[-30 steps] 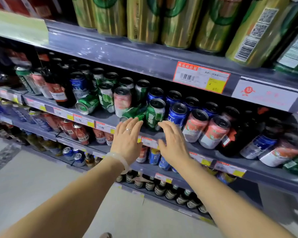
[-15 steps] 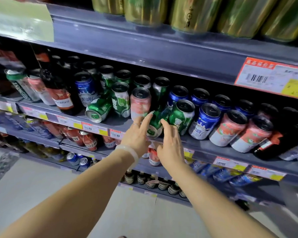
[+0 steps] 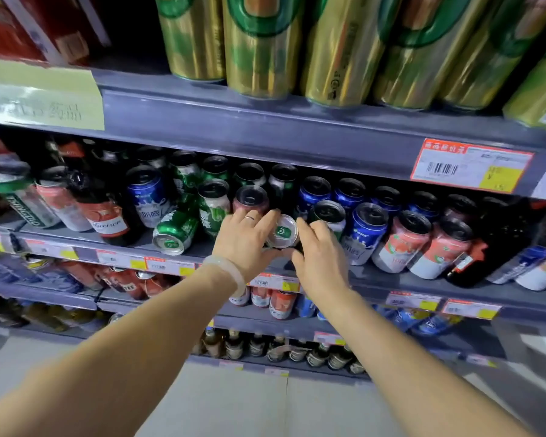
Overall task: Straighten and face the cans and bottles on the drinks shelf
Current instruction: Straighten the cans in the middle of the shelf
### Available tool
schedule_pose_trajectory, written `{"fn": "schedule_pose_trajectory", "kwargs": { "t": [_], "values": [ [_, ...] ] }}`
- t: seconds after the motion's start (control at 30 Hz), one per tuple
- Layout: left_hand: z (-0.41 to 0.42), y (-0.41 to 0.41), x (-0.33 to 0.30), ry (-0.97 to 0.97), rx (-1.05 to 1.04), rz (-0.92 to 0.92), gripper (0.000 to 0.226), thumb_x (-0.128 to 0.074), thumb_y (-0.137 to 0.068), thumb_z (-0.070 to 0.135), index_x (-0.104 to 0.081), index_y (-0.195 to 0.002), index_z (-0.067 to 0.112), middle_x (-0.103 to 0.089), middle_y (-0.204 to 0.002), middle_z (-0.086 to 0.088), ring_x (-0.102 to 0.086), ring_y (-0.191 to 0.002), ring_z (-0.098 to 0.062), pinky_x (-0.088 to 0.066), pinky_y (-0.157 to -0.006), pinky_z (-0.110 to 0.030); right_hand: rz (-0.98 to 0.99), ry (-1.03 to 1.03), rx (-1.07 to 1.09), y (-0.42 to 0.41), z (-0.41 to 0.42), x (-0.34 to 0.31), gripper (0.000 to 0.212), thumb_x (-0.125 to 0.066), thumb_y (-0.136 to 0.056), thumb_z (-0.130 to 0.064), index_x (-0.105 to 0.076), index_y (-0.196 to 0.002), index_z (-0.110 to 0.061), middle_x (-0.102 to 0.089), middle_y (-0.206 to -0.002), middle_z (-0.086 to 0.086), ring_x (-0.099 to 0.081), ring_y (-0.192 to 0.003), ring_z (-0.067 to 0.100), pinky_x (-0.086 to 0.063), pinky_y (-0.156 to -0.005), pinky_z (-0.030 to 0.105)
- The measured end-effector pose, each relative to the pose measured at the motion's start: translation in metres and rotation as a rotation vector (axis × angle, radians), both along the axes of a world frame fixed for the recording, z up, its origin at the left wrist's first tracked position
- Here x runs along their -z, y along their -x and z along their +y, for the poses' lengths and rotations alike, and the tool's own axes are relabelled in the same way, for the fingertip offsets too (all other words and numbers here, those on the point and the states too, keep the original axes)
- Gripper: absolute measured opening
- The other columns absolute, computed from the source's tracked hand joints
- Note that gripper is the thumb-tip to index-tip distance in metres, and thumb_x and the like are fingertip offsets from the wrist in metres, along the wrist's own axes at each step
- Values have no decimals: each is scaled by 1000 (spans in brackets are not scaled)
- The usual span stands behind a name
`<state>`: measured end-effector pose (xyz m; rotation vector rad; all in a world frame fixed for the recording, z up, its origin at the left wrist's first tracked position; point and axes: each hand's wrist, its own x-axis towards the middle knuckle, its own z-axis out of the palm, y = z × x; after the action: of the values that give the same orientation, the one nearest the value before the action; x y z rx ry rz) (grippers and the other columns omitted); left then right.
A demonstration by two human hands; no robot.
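Both hands have closed in on one fallen green aluminium can [image 3: 281, 231], lying on its side with its silver end facing out at the front of the grey metal drinks shelf [image 3: 391, 280]. The left hand [image 3: 245, 239] cups the can's left flank, fingers curled over its top; the right hand [image 3: 320, 250] presses in from the other side, so the grip is a two-handed clasp around the can. Half a second ago the fingers were only just arriving at it; a second ago both hands hovered spread, short of the row. That suggests the reach is over and the righting is about to begin.

Just behind the hands stand a pink can [image 3: 251, 198] and an upright green can [image 3: 328, 214], so tipping the held one up will likely need care. To the left, a second green can [image 3: 174, 231] lies toppled, leaning on a standing green-and-white can [image 3: 214, 203]; it probably comes next. Blue cans [image 3: 366, 231] and red-and-white cans [image 3: 401, 241] to the right look upright, though unevenly faced.
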<state>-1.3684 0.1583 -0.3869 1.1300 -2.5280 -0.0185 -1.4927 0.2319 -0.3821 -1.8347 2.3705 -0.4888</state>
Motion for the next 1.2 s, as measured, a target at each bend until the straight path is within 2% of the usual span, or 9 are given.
{"fn": "schedule_pose_trajectory", "kwargs": {
  "t": [0.07, 0.2, 0.27, 0.33, 0.43, 0.63, 0.8, 1.03, 1.2],
  "values": [
    [-5, 3, -7, 120, -25, -63, 71, -43, -66, 69, -69, -103, 14, -68, -80, -7, -62, -71, -31, -49, -61, -32, 89, 31, 14, 2, -4, -9, 46, -53, -90, -16, -43, -135, -12, -43, -129, 9, -41, -117, 29, -35, -95, 37],
    [-18, 5, -11, 142, 34, -120, 73, -76, -50, 63, -71, -103, 13, -71, -90, -11, -65, -87, -38, -51, -77, -48, 184, 53, 13, 7, -12, -16, 46, -64, -82, -20, -54, -127, -16, -50, -132, 9, -37, -124, 33, -29, -99, 45],
    [-24, 6, -15, 100, 67, -92, 74, -81, -51, 56, -69, -108, 10, -72, -90, -12, -63, -95, -40, -44, -88, -58, 188, 125, -36, 10, -16, -16, 43, -72, -72, -17, -64, -115, -16, -61, -122, 8, -46, -120, 36, -34, -95, 48],
    [-28, 9, -18, 90, 64, -44, 69, -80, -59, 49, -64, -116, 15, -71, -98, -10, -56, -110, -35, -33, -102, -53, 166, 174, -51, 15, -20, -17, 36, -73, -72, -17, -68, -108, -17, -64, -117, 4, -46, -121, 35, -30, -99, 50],
    [-35, 16, -17, -82, 23, -50, 55, -62, -83, 44, -49, -132, 23, -57, -129, -7, -27, -137, -23, -9, -113, -37, 79, 51, -26, 25, -28, -21, 36, -55, -91, -29, -58, -126, -25, -51, -137, -7, -21, -139, 22, -6, -115, 40],
    [-42, 18, -13, -73, 30, -209, 76, -63, -81, 38, -24, -145, 29, -26, -153, 2, -10, -143, -23, -2, -116, -43, 142, -143, -64, 34, -42, -16, 54, -47, -95, -32, -27, -145, -31, -29, -153, -6, -3, -145, 24, 7, -116, 45],
    [-32, 12, -11, -66, -48, -249, 88, -60, -79, 51, -10, -148, 29, -9, -156, -5, -6, -144, -27, -2, -117, -44, 178, -152, -93, 29, -40, -22, 67, -54, -90, -34, -19, -147, -29, -14, -157, 1, 3, -145, 26, 9, -116, 45],
    [-19, -26, -30, -74, -188, -121, 86, -58, -82, 49, -11, -148, 20, -17, -154, -8, -13, -142, -27, -8, -117, -39, 152, 7, -279, -7, -52, -55, 63, -54, -89, -25, -26, -145, -25, -16, -156, 0, -11, -142, 27, -10, -118, 41],
    [-14, -74, -31, -88, -294, -200, 87, -56, -83, 50, -8, -148, 19, -16, -154, -9, -13, -142, -28, -7, -117, -40, 85, 27, -362, -43, -57, -39, 55, -50, -91, -21, -30, -143, -25, -15, -157, -1, -3, -145, 23, -10, -118, 41]
  ]
}}
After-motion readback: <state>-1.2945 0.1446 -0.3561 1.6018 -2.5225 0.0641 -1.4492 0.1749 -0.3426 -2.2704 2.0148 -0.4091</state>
